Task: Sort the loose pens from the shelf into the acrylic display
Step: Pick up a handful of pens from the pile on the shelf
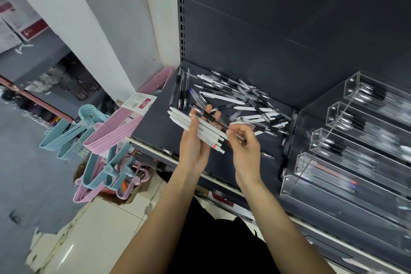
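Spanning the right half of the view, a dark grey metal shelf (155,122) carries everything. Along its right edge stands the tiered clear acrylic display (347,140), its long compartments already holding black-grip pens, too blurred to count. Hanging off the shelf's left edge are bundles of pink and light blue plastic hangers (106,133), one wrapped in a white card label (136,102) with a red patch whose writing cannot be read. A loose heap of clear, black and white pens (242,100) lies toward the shelf's back, near the middle. Above the front edge, the left hand (195,142) curls round a bunch of white pens (200,128). Just beside it, the right hand (245,142) pinches a clear pen with a black grip (209,116), laid across the bunch.
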A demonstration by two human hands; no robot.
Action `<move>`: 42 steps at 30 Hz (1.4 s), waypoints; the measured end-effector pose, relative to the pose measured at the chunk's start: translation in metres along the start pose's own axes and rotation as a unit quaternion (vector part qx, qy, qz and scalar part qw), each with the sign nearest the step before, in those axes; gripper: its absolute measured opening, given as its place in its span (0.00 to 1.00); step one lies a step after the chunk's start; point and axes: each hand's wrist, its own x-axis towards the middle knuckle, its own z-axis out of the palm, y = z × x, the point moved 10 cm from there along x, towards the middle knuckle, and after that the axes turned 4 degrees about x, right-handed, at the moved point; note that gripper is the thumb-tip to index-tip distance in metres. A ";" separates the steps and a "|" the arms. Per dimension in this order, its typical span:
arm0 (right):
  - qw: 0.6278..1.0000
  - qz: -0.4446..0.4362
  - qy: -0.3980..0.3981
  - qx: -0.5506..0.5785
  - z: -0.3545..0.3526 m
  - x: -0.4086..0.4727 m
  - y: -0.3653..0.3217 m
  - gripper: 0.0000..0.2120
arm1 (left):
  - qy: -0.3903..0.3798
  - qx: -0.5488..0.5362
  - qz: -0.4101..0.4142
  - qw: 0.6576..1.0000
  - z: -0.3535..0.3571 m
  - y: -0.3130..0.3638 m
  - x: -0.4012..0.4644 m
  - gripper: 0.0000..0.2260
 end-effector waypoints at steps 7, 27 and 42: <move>1.000 0.023 0.000 -0.003 0.014 -0.003 0.000 0.09 | -0.041 0.024 -0.029 0.998 0.012 -0.021 -0.005 0.12; 0.983 -0.167 0.049 -0.060 -0.190 -0.038 -0.057 0.06 | -0.097 0.164 -0.062 0.980 0.119 -0.147 -0.081 0.13; 0.885 -0.283 0.050 -0.366 -0.430 -0.024 -0.113 0.05 | -0.016 0.152 0.005 0.988 0.143 -0.259 -0.141 0.14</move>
